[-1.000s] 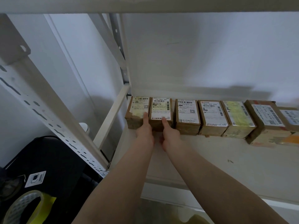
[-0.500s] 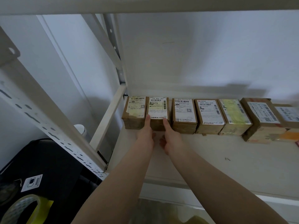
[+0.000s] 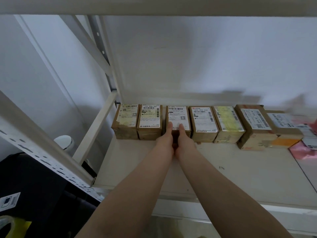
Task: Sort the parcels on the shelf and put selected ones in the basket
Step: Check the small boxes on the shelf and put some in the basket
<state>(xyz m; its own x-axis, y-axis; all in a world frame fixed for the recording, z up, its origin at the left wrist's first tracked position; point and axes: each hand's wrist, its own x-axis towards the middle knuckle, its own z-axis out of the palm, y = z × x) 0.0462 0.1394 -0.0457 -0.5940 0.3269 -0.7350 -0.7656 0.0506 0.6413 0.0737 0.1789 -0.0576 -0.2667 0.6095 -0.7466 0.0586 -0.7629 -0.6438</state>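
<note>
Both hands on the third parcel [image 3: 177,120] from the left in the row at 12 o'clock on the shelf [image 3: 223,169]. Left hand [image 3: 165,143] and right hand [image 3: 185,143] side by side, thumbs lying on its label. Remaining fingers hidden, so grip unclear.

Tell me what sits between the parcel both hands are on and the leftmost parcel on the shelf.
One parcel, labelled 133 R06 0A7, stands between the leftmost parcel and the one under the hands, seen in the head view.

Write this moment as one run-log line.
stage: sorting | left hand: on third parcel | right hand: same parcel | shelf: parcels in row | basket: unseen
</note>
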